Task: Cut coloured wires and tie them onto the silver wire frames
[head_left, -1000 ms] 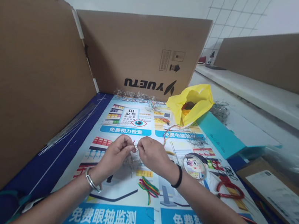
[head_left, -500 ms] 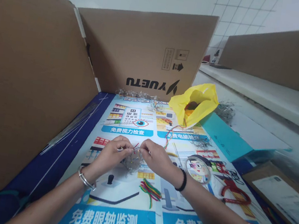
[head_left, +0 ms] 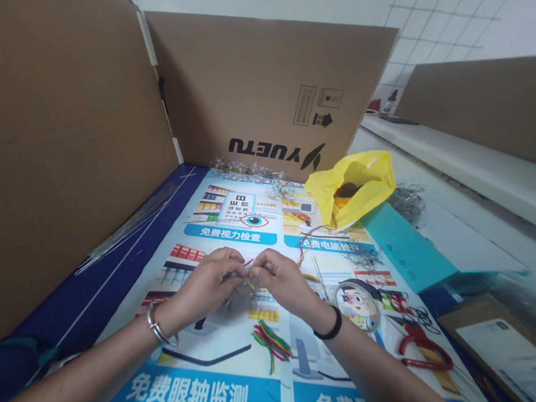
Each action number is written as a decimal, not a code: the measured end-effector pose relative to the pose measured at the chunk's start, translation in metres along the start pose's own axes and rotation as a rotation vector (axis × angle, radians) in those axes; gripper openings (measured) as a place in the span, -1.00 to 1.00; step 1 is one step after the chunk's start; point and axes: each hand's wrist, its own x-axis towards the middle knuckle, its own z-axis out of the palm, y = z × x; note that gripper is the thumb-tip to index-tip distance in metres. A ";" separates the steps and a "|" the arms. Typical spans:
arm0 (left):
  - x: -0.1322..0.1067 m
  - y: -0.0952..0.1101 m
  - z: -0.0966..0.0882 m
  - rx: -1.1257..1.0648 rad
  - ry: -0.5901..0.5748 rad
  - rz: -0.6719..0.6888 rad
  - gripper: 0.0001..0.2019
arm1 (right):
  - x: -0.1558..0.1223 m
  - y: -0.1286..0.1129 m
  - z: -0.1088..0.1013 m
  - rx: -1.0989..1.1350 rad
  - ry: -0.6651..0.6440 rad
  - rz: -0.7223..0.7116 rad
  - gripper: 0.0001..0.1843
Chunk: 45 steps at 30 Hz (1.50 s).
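The left hand point(head_left: 216, 280), with a shiny silver bangle point(head_left: 158, 328) on its wrist, and the right hand point(head_left: 281, 279) pinch a tangle of thin silvery wire point(head_left: 239, 296). A bundle of red, green and yellow strings point(head_left: 273, 341) lies nearer. A bright yellow bag point(head_left: 367, 192) sits open, far right.

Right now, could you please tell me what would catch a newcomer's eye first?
Probably the bright yellow bag at the far right of the blue-and-white printed sheet, before the upright brown cardboard panel. Next, the left hand and right hand, nearly meeting mid-sheet at a tangle of silvery strands, with a bundle of red, green and yellow cords nearer the camera.
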 end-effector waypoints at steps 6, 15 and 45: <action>0.002 0.001 -0.003 0.177 -0.059 0.107 -0.86 | 0.003 0.005 0.002 0.201 -0.050 0.054 -0.91; 0.009 0.008 -0.006 0.315 -0.135 0.167 -0.87 | 0.004 -0.002 0.000 0.371 -0.075 0.157 -0.96; 0.001 -0.017 0.003 0.331 0.087 0.432 -0.89 | 0.000 -0.002 -0.005 0.495 -0.069 0.195 -0.75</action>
